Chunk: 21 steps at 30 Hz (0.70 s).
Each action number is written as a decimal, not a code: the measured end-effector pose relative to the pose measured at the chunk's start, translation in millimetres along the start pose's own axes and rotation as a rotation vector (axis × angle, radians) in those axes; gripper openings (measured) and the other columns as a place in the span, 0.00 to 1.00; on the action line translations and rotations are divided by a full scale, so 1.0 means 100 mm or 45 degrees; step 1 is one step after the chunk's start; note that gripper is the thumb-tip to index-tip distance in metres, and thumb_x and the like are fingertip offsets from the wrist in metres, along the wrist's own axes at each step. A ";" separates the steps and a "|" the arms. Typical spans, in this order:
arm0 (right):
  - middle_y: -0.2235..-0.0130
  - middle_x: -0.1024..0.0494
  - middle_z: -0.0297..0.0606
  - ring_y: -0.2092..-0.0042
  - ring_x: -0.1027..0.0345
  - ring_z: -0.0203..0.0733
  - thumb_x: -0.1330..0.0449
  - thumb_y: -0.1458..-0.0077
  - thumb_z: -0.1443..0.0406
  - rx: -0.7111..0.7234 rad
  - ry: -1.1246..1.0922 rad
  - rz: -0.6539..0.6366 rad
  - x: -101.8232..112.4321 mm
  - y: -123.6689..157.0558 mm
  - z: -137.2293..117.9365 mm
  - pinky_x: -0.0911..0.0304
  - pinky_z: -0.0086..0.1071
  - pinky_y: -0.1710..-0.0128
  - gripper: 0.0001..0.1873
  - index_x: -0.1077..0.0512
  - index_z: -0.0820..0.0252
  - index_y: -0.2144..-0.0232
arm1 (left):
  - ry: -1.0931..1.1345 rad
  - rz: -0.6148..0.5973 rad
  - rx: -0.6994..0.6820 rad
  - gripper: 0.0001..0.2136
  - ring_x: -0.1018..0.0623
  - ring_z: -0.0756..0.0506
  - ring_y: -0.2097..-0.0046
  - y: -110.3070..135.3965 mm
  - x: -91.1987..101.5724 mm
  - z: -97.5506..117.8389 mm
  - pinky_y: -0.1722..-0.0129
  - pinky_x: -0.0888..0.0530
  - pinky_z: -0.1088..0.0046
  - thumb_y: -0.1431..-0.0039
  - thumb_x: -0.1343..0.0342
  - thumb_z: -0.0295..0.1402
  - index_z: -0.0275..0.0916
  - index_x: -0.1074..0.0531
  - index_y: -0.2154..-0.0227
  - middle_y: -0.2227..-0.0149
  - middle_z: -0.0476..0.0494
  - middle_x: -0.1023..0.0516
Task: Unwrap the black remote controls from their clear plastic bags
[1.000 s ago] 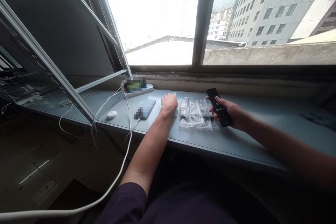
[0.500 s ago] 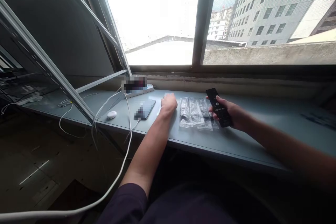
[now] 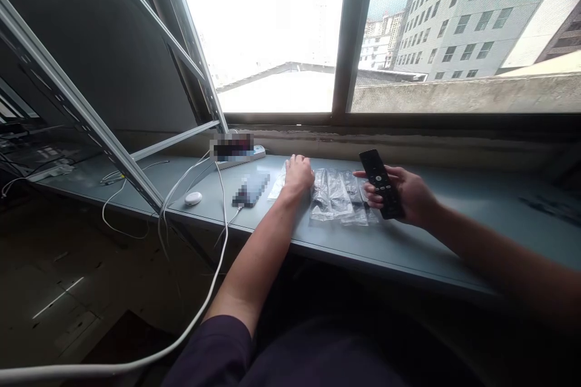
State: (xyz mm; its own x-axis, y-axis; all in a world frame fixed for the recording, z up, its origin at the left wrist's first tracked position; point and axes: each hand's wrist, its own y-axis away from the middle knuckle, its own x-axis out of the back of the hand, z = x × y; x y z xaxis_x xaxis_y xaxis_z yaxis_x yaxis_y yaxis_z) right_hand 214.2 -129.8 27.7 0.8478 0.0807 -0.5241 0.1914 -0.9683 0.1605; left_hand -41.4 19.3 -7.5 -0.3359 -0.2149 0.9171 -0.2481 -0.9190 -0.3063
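My right hand [image 3: 406,193] grips a black remote control [image 3: 380,183], held face up just above the grey ledge [image 3: 408,242]. Under and left of it lie several clear plastic bags [image 3: 338,196] with dark items inside. My left hand [image 3: 298,175] rests knuckles up at the left edge of those bags, its fingers curled onto a thin clear plastic piece [image 3: 278,184] on the ledge. I cannot tell whether the fingers pinch it.
A phone [image 3: 250,188] on a cable lies left of my left hand. Behind it sits a white power strip [image 3: 238,154]. A small white round device [image 3: 193,198] and white cables [image 3: 181,187] lie further left, under slanted metal shelf rails [image 3: 82,109]. The window is behind.
My left hand has shifted slightly back and right, and a clear plastic piece now shows beside it. My right hand has lifted the remote a little.
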 end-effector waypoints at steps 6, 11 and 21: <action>0.70 0.25 0.37 0.72 0.28 0.43 0.44 0.19 0.60 0.029 -0.104 0.092 -0.02 -0.03 0.00 0.21 0.33 0.75 0.15 0.19 0.58 0.45 | 0.103 0.038 -0.160 0.24 0.27 0.34 0.26 -0.05 -0.11 0.05 0.23 0.32 0.59 0.25 0.48 0.26 0.33 0.21 0.32 0.30 0.29 0.21; 0.50 0.11 0.53 0.56 0.13 0.52 0.43 0.22 0.66 0.003 -0.074 0.175 0.06 -0.09 -0.01 0.11 0.39 0.64 0.15 0.21 0.61 0.41 | 0.129 0.015 -0.161 0.22 0.26 0.34 0.27 -0.06 -0.13 0.09 0.24 0.30 0.59 0.25 0.46 0.29 0.36 0.19 0.33 0.31 0.31 0.20; 0.68 0.26 0.38 0.78 0.38 0.39 0.48 0.20 0.59 -0.077 -0.126 -0.032 0.05 -0.04 -0.03 0.33 0.27 0.87 0.17 0.22 0.59 0.44 | 0.189 0.048 -0.015 0.18 0.23 0.35 0.30 -0.05 0.00 0.07 0.29 0.28 0.61 0.20 0.47 0.35 0.39 0.17 0.39 0.34 0.33 0.17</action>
State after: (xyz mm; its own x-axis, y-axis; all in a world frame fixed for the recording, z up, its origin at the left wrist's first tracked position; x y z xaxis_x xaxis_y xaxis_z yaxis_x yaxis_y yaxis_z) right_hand 219.0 -125.4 26.6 0.7902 0.0779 -0.6078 0.2437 -0.9500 0.1950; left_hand -34.1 21.3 -4.6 -0.4754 -0.1973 0.8574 -0.2435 -0.9070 -0.3437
